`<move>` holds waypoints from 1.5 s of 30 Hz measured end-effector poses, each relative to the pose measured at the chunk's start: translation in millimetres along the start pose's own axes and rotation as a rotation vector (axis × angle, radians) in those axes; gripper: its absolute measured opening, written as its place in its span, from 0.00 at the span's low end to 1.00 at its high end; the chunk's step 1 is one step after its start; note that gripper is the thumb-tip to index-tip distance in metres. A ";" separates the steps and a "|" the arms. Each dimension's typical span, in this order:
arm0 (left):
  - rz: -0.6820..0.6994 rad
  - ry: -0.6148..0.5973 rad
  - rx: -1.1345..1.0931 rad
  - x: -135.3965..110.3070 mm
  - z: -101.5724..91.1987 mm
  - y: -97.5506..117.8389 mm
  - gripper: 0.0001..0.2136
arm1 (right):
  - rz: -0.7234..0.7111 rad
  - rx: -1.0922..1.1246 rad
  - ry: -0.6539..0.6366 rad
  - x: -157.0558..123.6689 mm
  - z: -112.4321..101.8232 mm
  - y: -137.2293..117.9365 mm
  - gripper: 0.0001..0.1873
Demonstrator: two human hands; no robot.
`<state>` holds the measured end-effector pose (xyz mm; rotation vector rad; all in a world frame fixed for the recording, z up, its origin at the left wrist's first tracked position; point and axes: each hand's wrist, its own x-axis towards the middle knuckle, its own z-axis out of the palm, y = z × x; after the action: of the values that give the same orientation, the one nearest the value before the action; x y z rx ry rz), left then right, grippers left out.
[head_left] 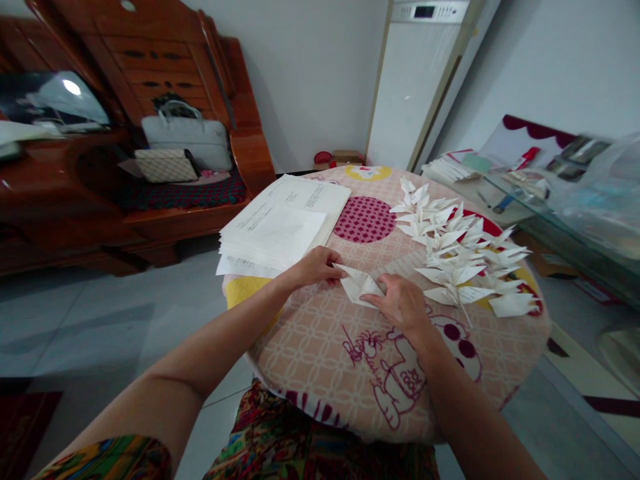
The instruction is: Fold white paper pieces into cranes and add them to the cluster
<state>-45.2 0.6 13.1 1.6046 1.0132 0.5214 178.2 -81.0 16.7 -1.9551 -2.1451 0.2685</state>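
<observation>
A partly folded piece of white paper (356,283) is held between my two hands, low over the round table. My left hand (320,265) pinches its left corner between thumb and fingers. On the other side, my right hand (400,300) grips the right part, its thumb lying along the near edge. Just right of my hands, many folded paper cranes (450,240) crowd together in rows. To the left lies a stack of printed paper sheets (280,223), with a smaller blank sheet on top.
A patterned pink cloth (310,340) covers the round table. Beyond its right edge stands a glass-topped table (575,227) with papers and a clear plastic bag (615,187). A carved wooden bench (185,220) holding handbags is at the left. A white floor-standing unit (410,87) rises behind.
</observation>
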 end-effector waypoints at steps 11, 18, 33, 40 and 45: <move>0.180 -0.017 -0.189 27.7 12.6 32.6 0.09 | 0.063 1.142 -0.057 12.1 5.3 25.9 0.23; 0.180 0.016 -0.293 28.5 20.6 19.8 0.14 | 0.183 1.312 -0.198 11.5 14.1 25.8 0.19; 0.097 0.029 -0.380 21.3 25.3 21.5 0.14 | 0.213 1.263 -0.215 9.7 22.6 24.4 0.15; 0.066 0.062 -0.373 22.0 50.9 21.5 0.15 | 0.211 1.243 -0.173 6.8 21.8 15.0 0.14; -0.008 0.200 -0.552 23.7 69.9 21.6 0.14 | 0.204 1.168 -0.103 7.5 22.9 11.7 0.14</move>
<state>28.9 -19.5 9.1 1.0711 0.9176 0.8834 182.2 -72.0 -8.3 -1.3943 -1.2475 1.3094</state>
